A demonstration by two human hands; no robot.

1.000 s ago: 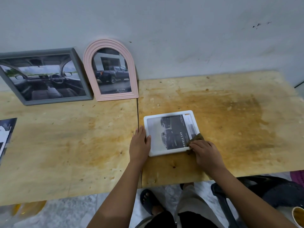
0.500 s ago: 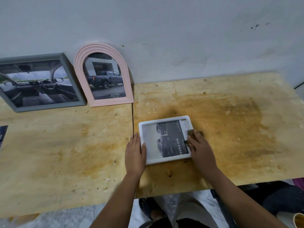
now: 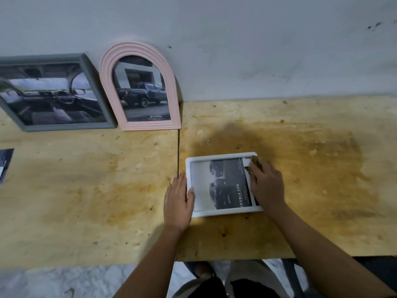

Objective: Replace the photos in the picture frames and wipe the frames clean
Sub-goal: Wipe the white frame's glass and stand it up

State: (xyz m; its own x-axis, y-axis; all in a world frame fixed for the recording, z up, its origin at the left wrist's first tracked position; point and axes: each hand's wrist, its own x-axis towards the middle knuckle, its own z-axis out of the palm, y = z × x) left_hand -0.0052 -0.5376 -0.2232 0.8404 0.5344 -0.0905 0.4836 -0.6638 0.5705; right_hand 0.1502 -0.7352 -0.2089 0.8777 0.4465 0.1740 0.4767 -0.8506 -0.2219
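Note:
A white picture frame (image 3: 219,156) lies flat on the wooden table (image 3: 86,190), holding a dark car photo. My left hand (image 3: 177,201) rests flat at the frame's left edge, thumb on its rim. My right hand (image 3: 265,183) presses a small brownish cloth (image 3: 254,160) onto the frame's right side, near the far right corner; most of the cloth is hidden under my fingers. A pink arched frame (image 3: 107,69) and a grey rectangular frame (image 3: 90,69) lean against the wall at the back left, each with a car photo.
A dark printed sheet (image 3: 5,162) lies at the table's left edge. A seam (image 3: 178,151) splits the tabletop just left of the white frame. The grey wall (image 3: 257,50) stands behind. My legs and a dark chair (image 3: 292,274) show below the front edge.
My right hand has slid the cloth along the frame's right side, from the near right corner up to the far right corner. My left hand has stayed at the left edge.

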